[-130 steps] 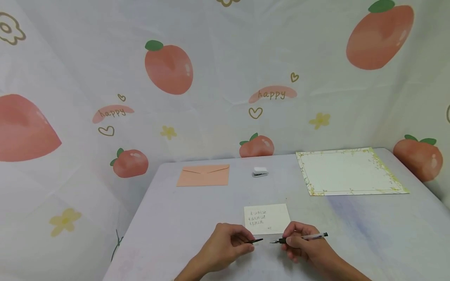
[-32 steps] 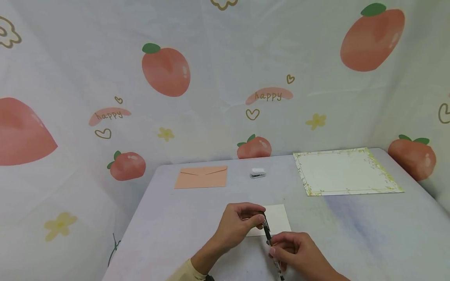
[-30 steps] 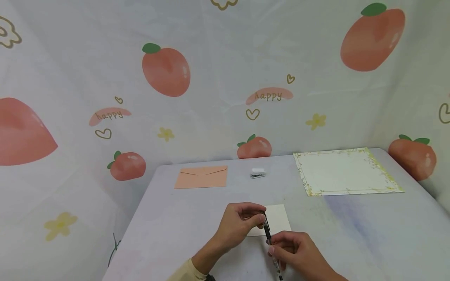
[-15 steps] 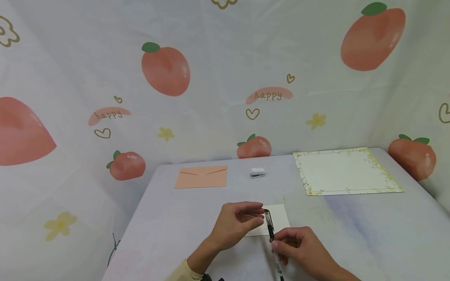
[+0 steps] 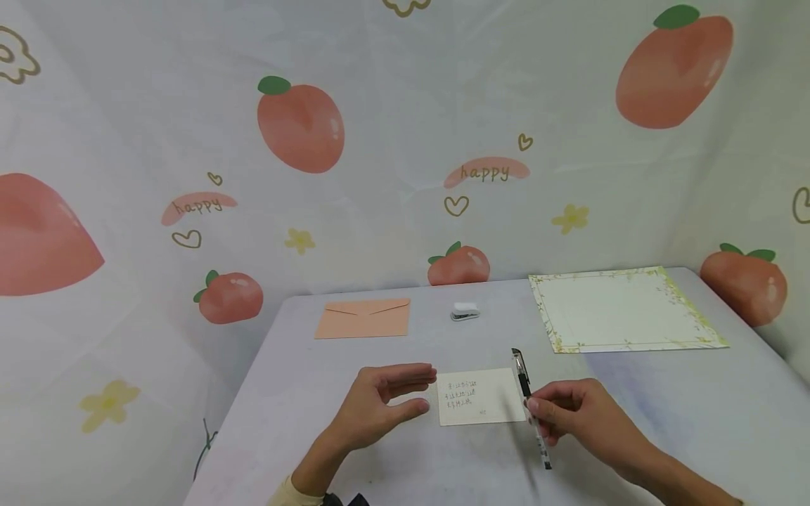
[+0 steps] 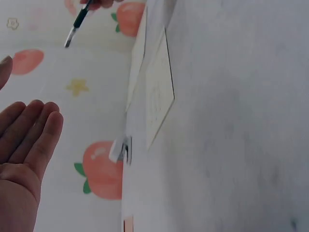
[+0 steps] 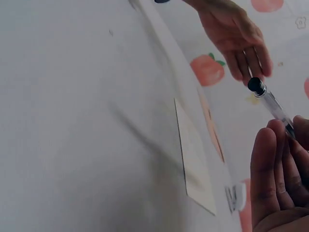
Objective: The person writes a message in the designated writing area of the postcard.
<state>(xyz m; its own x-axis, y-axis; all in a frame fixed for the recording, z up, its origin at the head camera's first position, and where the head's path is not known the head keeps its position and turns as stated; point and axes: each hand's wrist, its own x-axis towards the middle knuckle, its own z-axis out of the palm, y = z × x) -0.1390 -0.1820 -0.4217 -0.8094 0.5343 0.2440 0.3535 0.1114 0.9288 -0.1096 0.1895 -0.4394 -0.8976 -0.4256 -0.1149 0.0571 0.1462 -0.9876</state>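
My right hand (image 5: 585,418) pinches a clear-barrelled pen (image 5: 524,383) between thumb and fingers, to the right of the small card. A black cap with its clip covers the pen's upper end. Cream-coloured, the card (image 5: 493,393) lies flat on the table with several lines of handwriting at its left. To the left of the card, my left hand (image 5: 376,411) hovers with straight fingers and thumb apart, holding nothing. In the left wrist view the palm and fingers (image 6: 36,133) are bare. The right wrist view shows the pen's dark end (image 7: 256,85) pointing up from the fingertips.
A peach envelope (image 5: 363,323) lies at the back left of the table (image 5: 304,407). A small white stapler (image 5: 465,310) stands at the back middle. At the back right rests a sheet with a floral border (image 5: 620,309). A printed cloth (image 5: 392,218) hangs behind.
Earlier, the left hand held the black cap and the right the uncapped pen; the cap is now on the pen. The hands have parted, the right carrying the pen rightward, the card uncovered.
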